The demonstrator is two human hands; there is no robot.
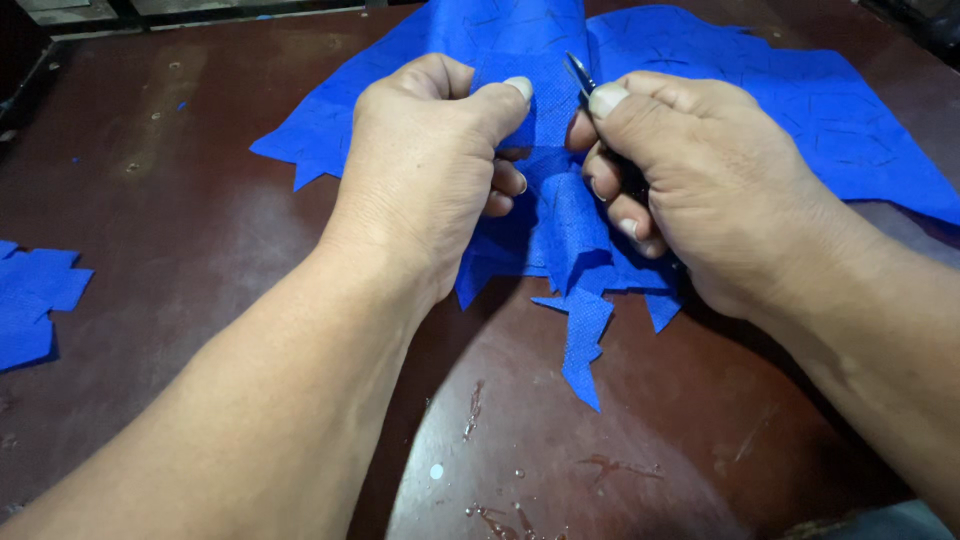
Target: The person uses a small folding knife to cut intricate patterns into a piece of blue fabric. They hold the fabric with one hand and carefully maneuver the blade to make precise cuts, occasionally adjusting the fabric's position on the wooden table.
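From the head camera, a large sheet of blue fabric (700, 90), marked with faint lines and jagged along its near edge, lies across the far half of a dark brown table (200, 250). The left hand (425, 165) is closed on a raised fold of the fabric at the middle, thumb pressed against the cloth on top. Just to its right, the right hand (700, 185) is curled shut around small scissors (578, 72), whose metal blades poke out above the thumb and meet the fold. The fabric bunches between both hands and hangs down toward the near side in a pointed strip. Well apart at the left edge lies a stack of blue cut pieces (35, 300).
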